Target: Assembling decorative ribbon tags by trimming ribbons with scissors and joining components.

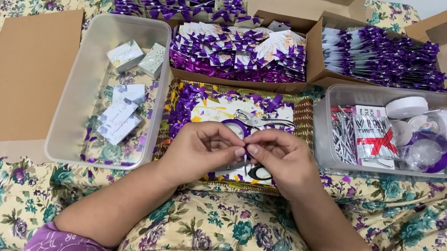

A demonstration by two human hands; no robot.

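The left hand (pixel 201 148) and the right hand (pixel 282 156) are meeting fingertip to fingertip, pinching narrowly on a small piece of glossy purple ribbon (pixel 245 145), mostly hidden between them. They are working just above the scrap-strewn flat work tray (pixel 181 100), over the metal scissors (pixel 255 119). To do this well, the pinch is best kept tight and the fold square.
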